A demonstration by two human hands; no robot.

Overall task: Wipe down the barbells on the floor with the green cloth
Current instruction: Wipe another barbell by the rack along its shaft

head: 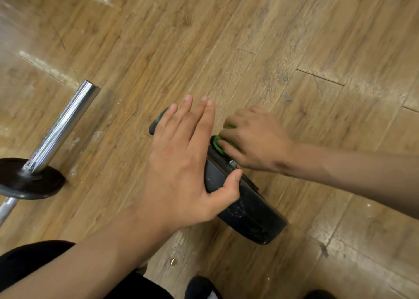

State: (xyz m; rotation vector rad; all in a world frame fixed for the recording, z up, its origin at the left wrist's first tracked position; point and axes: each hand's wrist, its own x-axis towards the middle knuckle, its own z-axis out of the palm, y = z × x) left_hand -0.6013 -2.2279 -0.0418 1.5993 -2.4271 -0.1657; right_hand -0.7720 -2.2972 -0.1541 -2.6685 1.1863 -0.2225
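- the cloth [223, 143] is a green wad pressed to the far face of the plate [249, 212], close to its middle. only a small part of it shows from under the fingers.
- the right hand [256, 144] lies over the cloth with its fingers curled down round it, holding it to the plate. its forearm comes in from the right edge.
- just below that hand we see a small bit of bright metal [232, 162] at the plate's hub. we cannot tell what more of the bar lies under the hand.
- the plate is black and speckled, and it stands on its edge on the floor [294, 37], running from upper left to lower right.
- the left hand [181, 162] rests flat on the near side of the plate, its fingers straight and only slightly spread, the tips reaching past the rim. its thumb lies along the top of the rim.
- well apart on the left lies the other barbell [63, 128]: a chrome sleeve pointing up and to the right, with a small black disc [29, 180] at its base.
- the floor is brown wood plank with pale scuffs and glare patches.
- at the bottom edge we see dark trousers [27, 260] and a black shoe [199, 287].
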